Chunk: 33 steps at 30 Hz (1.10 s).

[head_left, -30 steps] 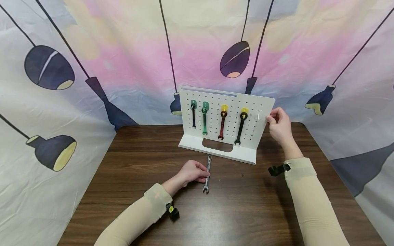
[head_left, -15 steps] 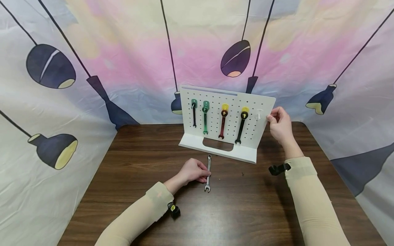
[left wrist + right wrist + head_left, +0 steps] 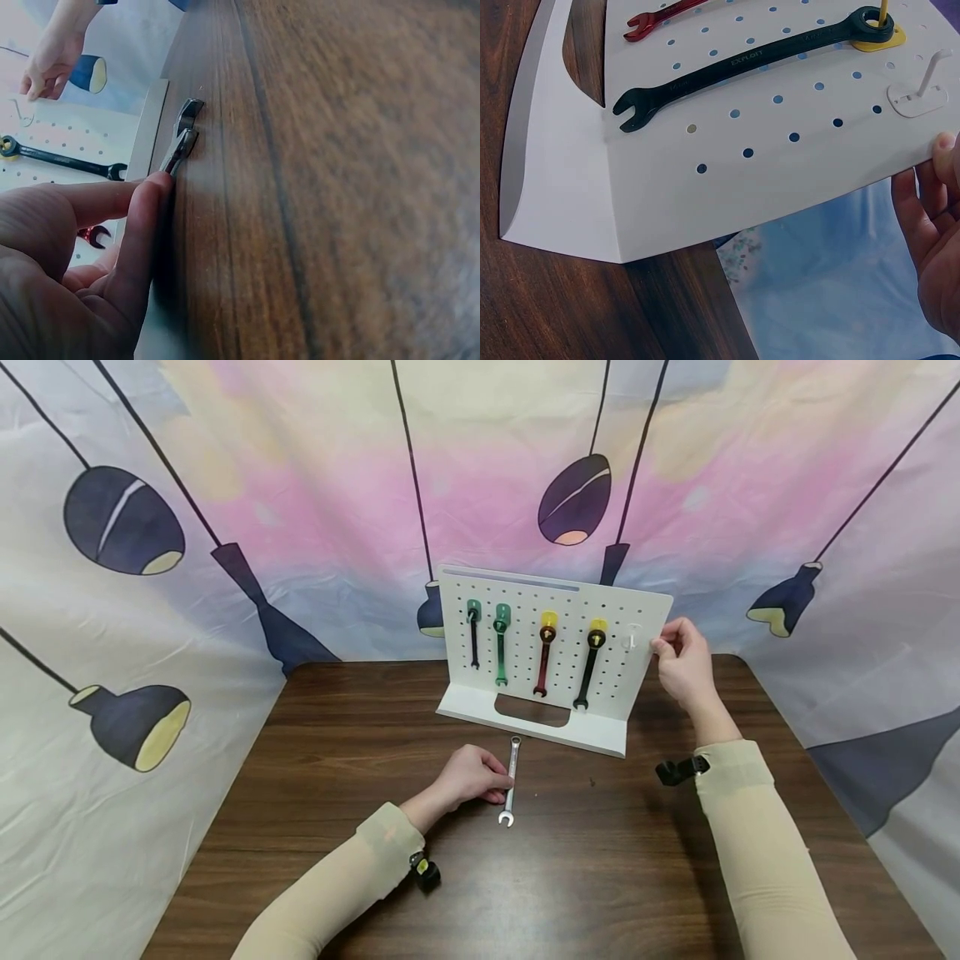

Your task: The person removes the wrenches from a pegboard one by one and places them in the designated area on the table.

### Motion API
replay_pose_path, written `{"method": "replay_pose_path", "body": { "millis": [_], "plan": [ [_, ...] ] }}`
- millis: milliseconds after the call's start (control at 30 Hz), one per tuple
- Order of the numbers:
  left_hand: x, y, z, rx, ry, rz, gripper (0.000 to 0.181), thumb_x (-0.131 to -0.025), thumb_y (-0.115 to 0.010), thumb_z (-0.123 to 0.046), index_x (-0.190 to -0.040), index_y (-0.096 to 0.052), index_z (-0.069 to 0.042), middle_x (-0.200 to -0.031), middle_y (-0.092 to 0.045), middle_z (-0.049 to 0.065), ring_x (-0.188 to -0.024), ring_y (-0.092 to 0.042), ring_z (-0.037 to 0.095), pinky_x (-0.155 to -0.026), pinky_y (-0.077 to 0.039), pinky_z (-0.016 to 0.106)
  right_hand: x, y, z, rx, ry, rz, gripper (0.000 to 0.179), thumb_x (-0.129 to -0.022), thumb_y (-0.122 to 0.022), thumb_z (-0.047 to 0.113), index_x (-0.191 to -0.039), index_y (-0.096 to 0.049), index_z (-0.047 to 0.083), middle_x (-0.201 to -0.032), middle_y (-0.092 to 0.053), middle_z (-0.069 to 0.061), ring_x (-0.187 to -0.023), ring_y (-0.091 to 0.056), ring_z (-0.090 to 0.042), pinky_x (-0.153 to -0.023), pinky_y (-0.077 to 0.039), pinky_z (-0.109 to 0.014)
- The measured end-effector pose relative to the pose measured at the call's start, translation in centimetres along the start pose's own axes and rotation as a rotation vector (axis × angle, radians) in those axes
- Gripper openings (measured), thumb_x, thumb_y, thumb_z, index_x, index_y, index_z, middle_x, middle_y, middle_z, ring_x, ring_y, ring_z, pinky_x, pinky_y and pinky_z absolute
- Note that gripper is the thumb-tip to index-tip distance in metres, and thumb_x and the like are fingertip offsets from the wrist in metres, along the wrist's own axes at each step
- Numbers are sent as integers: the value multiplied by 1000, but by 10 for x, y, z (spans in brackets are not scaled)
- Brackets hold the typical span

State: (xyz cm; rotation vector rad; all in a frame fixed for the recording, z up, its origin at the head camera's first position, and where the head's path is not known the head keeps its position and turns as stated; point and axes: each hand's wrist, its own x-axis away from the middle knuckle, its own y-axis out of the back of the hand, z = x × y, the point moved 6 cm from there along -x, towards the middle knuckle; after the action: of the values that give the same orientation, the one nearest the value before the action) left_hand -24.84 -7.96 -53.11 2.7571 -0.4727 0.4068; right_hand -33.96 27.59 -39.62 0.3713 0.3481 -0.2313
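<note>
My left hand point(image 3: 471, 774) pinches a silver combination wrench point(image 3: 507, 811) between thumb and fingers, just in front of the white pegboard stand point(image 3: 530, 727). In the left wrist view the wrench's open end point(image 3: 187, 120) points away from the fingertips, close to the tabletop. With thumb and fingers, my right hand point(image 3: 686, 670) grips the pegboard's right edge. Near that hand, a white hook point(image 3: 928, 82) carries nothing. Hanging from other hooks are a small dark wrench point(image 3: 474, 645), a green wrench point(image 3: 501, 658), a red wrench point(image 3: 543, 668) and a black wrench point(image 3: 750, 64).
The brown wooden table point(image 3: 360, 718) carries the stand near its back edge. Behind it hangs a fabric backdrop point(image 3: 330, 485) printed with lamps. A cut-out slot point(image 3: 532, 710) runs through the stand's lower front. Small dark specks point(image 3: 592, 782) lie on the tabletop.
The silver wrench has turned slightly in my left hand, its ring end swinging to the right. My right hand has kept its grip on the board's edge.
</note>
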Motion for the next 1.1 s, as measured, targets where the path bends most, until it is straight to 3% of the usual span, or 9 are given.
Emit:
{"method": "replay_pose_path", "body": {
  "millis": [267,500,667,1100],
  "plan": [
    [0,-1,-4,25,6,14,9,-90,-82,3,-94,-75,7,-75,-76,14,-56,-70,11,-59,-63,28,8,3,21,-6,-3,4,6,-108,-53,-4,-108,-51,-10,-94,-55,-6,-83,-55,-12,-73,-51,-18],
    [-1,-2,-2,72,12,36,10,-91,-82,4,-96,-75,8,-78,-77,14,-59,-71,12,-61,-64,28,-1,3,-3,2,3,-10,9,-109,-56,1,-111,-52,-7,-96,-56,-5,-86,-56,-15,-72,-50,-16],
    [-2,-2,0,81,9,44,9,-91,-81,3,-96,-75,7,-79,-77,14,-60,-72,12,-61,-64,28,-1,1,-4,-18,2,-9,10,-109,-56,1,-112,-52,-8,-97,-56,-5,-91,-57,-23,-76,-53,-22],
    [-2,0,0,114,-9,72,10,-92,-80,2,-98,-74,8,-83,-78,16,-62,-73,14,-63,-65,30,0,-2,-5,-20,8,-30,10,-109,-54,-1,-113,-52,-9,-97,-55,-5,-89,-54,-15,-74,-51,-18]
  ]
}}
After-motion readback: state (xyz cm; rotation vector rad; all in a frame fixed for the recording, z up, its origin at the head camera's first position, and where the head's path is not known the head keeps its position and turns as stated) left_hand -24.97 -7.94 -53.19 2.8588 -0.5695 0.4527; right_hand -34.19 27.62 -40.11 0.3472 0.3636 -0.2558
